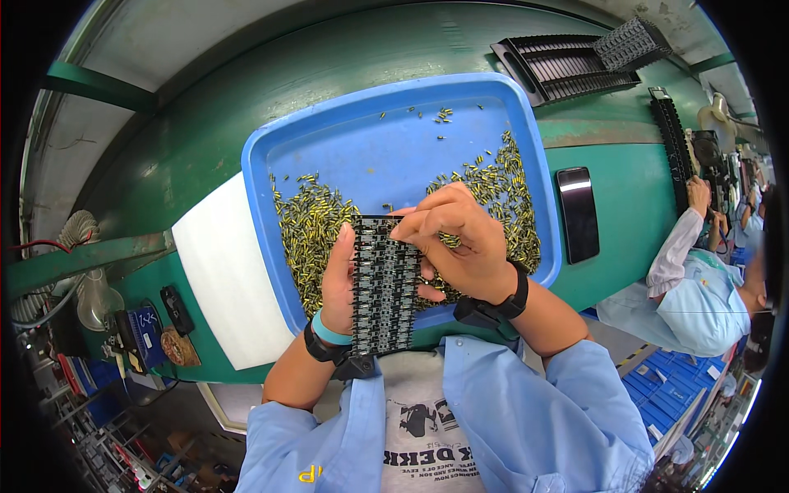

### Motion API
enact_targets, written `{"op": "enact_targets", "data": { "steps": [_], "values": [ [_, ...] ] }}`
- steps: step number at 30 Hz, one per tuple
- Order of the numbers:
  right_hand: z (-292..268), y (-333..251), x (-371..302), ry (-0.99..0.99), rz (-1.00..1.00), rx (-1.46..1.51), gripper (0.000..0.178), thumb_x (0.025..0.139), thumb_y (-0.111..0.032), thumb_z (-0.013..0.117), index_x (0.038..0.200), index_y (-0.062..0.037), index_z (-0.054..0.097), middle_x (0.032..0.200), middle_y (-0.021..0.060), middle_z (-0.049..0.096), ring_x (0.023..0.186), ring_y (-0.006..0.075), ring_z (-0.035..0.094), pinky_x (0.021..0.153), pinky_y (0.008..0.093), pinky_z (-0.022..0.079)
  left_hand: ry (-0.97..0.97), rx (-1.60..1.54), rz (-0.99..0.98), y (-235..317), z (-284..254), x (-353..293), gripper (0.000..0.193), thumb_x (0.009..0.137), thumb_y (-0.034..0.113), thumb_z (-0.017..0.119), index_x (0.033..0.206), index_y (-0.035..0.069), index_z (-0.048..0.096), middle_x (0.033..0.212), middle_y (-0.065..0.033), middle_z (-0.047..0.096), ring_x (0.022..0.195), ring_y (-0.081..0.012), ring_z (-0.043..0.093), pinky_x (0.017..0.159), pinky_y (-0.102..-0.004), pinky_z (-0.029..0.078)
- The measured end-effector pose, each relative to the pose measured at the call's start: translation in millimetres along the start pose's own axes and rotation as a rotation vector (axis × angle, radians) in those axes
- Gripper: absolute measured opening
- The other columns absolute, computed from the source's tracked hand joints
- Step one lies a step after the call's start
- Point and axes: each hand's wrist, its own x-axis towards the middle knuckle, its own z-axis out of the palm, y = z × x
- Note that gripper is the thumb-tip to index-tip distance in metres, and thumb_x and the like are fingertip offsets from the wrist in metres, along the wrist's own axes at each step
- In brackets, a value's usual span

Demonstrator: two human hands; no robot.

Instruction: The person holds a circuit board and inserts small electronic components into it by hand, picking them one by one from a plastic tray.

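Note:
My left hand [335,283] grips a dark circuit board panel [383,287] by its left edge, thumb along the side and fingers behind. Rows of small parts cover the panel, and thin pins stick out along both long sides. My right hand [464,242] is closed in a pinch at the panel's upper right corner; whatever lies between its fingertips is too small to make out. Under both hands stands a blue plastic tray [353,97]. Heaps of tiny yellow-and-black cylindrical parts [316,226] lie in its left and right sides, with a few scattered at the far end.
A white sheet [218,275] lies left of the tray, a black phone [578,215] right of it. Black slotted racks [567,70] stand at the back right. Farther right, a co-worker's hand [699,195] touches a black rack. A blue box [141,337] sits at the left.

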Motion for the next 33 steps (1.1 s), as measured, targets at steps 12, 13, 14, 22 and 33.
{"op": "enact_targets", "data": {
  "steps": [12,13,14,22,33],
  "values": [
    [-1.6,-4.9,3.2,-0.01,-0.031,-0.029,0.033,0.088,0.014,0.077,0.097,-0.0109,0.056,0.102,0.0041,0.08,0.092,0.0207,0.065,0.089,0.0367,0.057,-0.004,0.015,0.012,0.4,0.9,-0.5,0.082,0.112,0.067,0.023,0.152,0.001,0.051,0.12,-0.0224,0.071,0.111,-0.0333,0.072,0.099,-0.0596,0.063],
    [-1.8,-5.3,3.0,-0.012,-0.04,-0.043,0.033,0.088,0.014,0.076,0.097,-0.011,0.056,0.102,0.004,0.08,0.092,0.0206,0.065,0.089,0.0366,0.056,-0.007,0.036,0.017,0.2,-0.3,-0.3,0.083,0.112,0.068,0.023,0.152,0.001,0.051,0.12,-0.0224,0.071,0.112,-0.0334,0.072,0.099,-0.0593,0.063],
    [-1.4,-5.3,2.5,-0.012,-0.04,-0.043,0.033,0.088,0.014,0.076,0.097,-0.011,0.056,0.102,0.004,0.08,0.092,0.0206,0.065,0.089,0.0366,0.056,-0.007,0.036,0.017,0.3,-1.2,-0.4,0.083,0.112,0.068,0.023,0.152,0.001,0.051,0.12,-0.0224,0.071,0.112,-0.0334,0.072,0.099,-0.0593,0.063],
    [-0.7,-7.1,2.9,-0.006,-0.053,-0.06,0.034,0.087,0.015,0.074,0.097,-0.0123,0.057,0.106,0.0026,0.08,0.091,0.0208,0.065,0.089,0.0376,0.051,-0.014,0.115,0.005,2.2,0.6,-1.0,0.082,0.112,0.067,0.027,0.155,-0.001,0.048,0.127,-0.0216,0.069,0.116,-0.0339,0.071,0.1,-0.0586,0.063],
    [-5.8,-9.4,3.7,-0.122,-0.157,-0.134,0.036,0.083,0.011,0.075,0.107,-0.0111,0.061,0.112,0.005,0.08,0.095,0.0238,0.067,0.09,0.0382,0.049,0.144,0.264,0.057,-0.8,8.9,0.0,0.075,0.113,0.063,0.032,0.157,0.003,0.047,0.14,-0.016,0.065,0.124,-0.0281,0.069,0.107,-0.04,0.059]
  ]
}}
